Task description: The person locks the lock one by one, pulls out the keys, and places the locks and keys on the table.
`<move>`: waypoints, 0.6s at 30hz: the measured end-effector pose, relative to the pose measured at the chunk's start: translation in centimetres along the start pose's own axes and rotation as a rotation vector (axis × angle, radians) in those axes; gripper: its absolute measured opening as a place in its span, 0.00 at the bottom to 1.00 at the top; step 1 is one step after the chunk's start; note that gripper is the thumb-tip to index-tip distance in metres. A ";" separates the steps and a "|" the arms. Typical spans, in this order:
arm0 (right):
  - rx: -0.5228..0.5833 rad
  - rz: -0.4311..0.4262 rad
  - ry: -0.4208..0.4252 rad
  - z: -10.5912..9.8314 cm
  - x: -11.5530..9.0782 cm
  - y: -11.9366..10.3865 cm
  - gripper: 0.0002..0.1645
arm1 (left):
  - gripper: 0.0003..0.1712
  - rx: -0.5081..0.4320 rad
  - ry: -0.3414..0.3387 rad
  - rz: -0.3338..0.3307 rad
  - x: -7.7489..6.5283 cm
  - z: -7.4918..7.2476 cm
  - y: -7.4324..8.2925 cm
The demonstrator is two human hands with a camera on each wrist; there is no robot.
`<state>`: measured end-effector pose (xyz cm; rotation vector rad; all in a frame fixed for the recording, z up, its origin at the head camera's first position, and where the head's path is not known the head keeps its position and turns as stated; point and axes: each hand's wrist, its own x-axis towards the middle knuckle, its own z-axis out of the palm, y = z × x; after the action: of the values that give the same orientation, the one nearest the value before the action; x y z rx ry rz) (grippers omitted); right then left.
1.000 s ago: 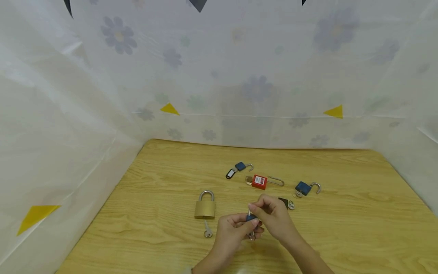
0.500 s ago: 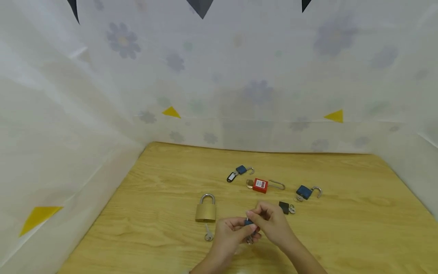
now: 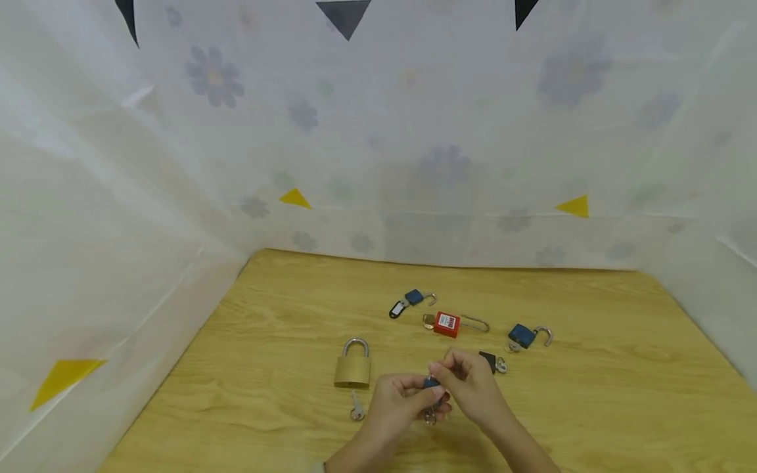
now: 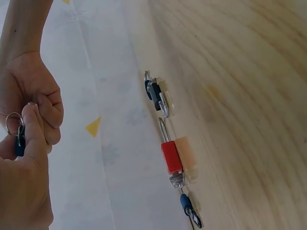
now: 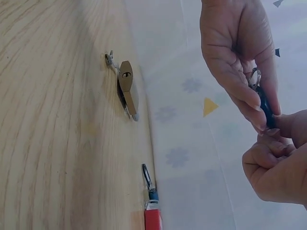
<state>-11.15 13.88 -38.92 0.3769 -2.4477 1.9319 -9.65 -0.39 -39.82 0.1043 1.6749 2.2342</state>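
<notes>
My left hand (image 3: 399, 404) holds a small blue padlock (image 3: 431, 382) by its body, between thumb and fingers. A ring with a key (image 3: 430, 416) hangs from the padlock's lower end. At the top, my right hand (image 3: 470, 386) pinches the metal shackle, which its fingertips mostly cover; whether the shackle is locked cannot be told. In the right wrist view, the blue padlock (image 5: 266, 108) lies along the left hand's fingers and the right fingertips touch its end. To the left of the hands stands a large brass padlock (image 3: 352, 371) with a key (image 3: 357, 407) below it.
Behind the hands lie a red padlock (image 3: 447, 324) with a long shackle, a blue padlock (image 3: 414, 297) with a black key tag (image 3: 397, 309), and another blue padlock (image 3: 522, 336) with its shackle swung out. A black padlock (image 3: 487, 361) lies just beyond the right hand.
The head view has tilted slightly upward, so the table sits lower in it. The right hand has shifted a little left, uncovering more of the black padlock. Both hands keep hold of the blue padlock.
</notes>
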 end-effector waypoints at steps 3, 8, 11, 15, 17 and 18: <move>-0.004 0.031 0.028 0.1 0.2 -0.2 0.10 | 0.14 0.014 -0.006 -0.003 0.1 -0.1 0.2; 0.010 0.043 0.041 0.0 0.3 -0.5 0.09 | 0.14 0.066 -0.008 -0.010 0.3 -0.3 0.8; 0.046 0.091 0.094 -0.1 0.3 -0.5 0.10 | 0.14 0.067 0.009 -0.007 0.3 -0.4 1.0; 0.057 0.241 0.203 -0.1 0.0 -0.3 0.10 | 0.15 0.049 0.060 -0.007 0.7 -0.4 1.2; 0.016 0.302 0.198 0.1 -0.3 0.0 0.10 | 0.15 0.056 0.088 -0.003 0.8 -0.4 1.2; -0.005 0.322 0.183 0.2 -0.5 0.1 0.10 | 0.16 0.061 0.098 -0.002 0.9 -0.4 1.3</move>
<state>-10.69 13.81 -39.14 -0.2003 -2.5150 1.9609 -10.86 -0.76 -38.88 0.0076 1.7933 2.2203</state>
